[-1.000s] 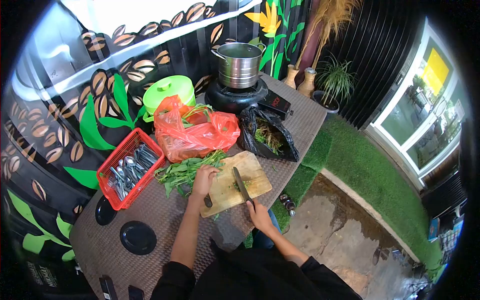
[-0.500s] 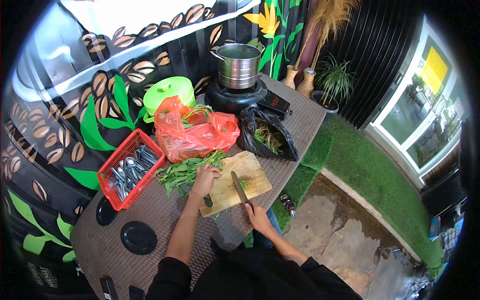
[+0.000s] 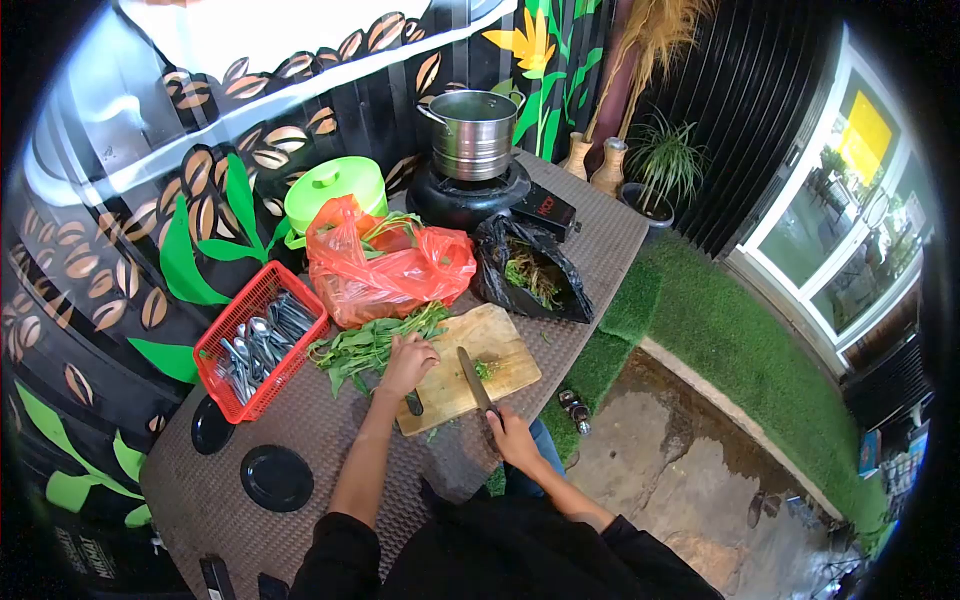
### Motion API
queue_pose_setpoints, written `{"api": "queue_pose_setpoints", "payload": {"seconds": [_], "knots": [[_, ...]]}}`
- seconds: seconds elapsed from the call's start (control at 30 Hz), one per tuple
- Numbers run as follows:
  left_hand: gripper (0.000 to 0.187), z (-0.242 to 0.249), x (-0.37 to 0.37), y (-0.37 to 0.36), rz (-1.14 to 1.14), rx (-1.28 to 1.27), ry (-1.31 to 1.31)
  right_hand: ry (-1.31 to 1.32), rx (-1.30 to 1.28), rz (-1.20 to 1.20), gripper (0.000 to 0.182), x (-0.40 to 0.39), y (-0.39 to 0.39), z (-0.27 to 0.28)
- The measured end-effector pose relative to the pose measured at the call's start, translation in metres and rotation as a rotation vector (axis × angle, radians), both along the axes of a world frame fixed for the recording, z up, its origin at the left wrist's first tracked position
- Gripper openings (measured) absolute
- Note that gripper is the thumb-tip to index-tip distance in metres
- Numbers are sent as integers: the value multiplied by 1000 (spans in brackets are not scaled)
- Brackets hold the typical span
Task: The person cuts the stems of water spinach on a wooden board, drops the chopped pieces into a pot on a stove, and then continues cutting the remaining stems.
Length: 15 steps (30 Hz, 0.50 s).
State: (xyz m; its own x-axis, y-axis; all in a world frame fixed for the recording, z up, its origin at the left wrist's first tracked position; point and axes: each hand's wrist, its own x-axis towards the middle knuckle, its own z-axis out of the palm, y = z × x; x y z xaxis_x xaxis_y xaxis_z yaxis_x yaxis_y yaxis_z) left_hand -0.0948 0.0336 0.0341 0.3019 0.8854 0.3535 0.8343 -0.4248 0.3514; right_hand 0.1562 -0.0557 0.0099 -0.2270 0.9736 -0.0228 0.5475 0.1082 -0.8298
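Right hand fingers clamped on knife handle, blade over wooden cutting board w/ chopped bits, left hand fingers curled on leafy greens at board's left edge, red cutlery basket beside, orange bag & black bag behind, pot on stove.

red basket, green lidded pot, orange bag

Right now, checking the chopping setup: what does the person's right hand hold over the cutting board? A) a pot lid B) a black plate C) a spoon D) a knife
D: the right hand grips a knife, its blade lying on the cutting board.
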Motion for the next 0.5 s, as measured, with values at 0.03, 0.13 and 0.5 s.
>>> {"api": "queue_pose_setpoints", "payload": {"seconds": [0.03, 0.13, 0.5], "knots": [[6, -3, 4, -3, 13, 26, -56, 5, -3, -9, 33, -1, -1, 0], [9, -5, 14, -13, 68, 34, -135, -21, -17, -15, 33, -5, -5, 1], [11, -20, 28, -26, 124, -77, -36, -272, 7, 7, 39, -7, 4, 10]]}}
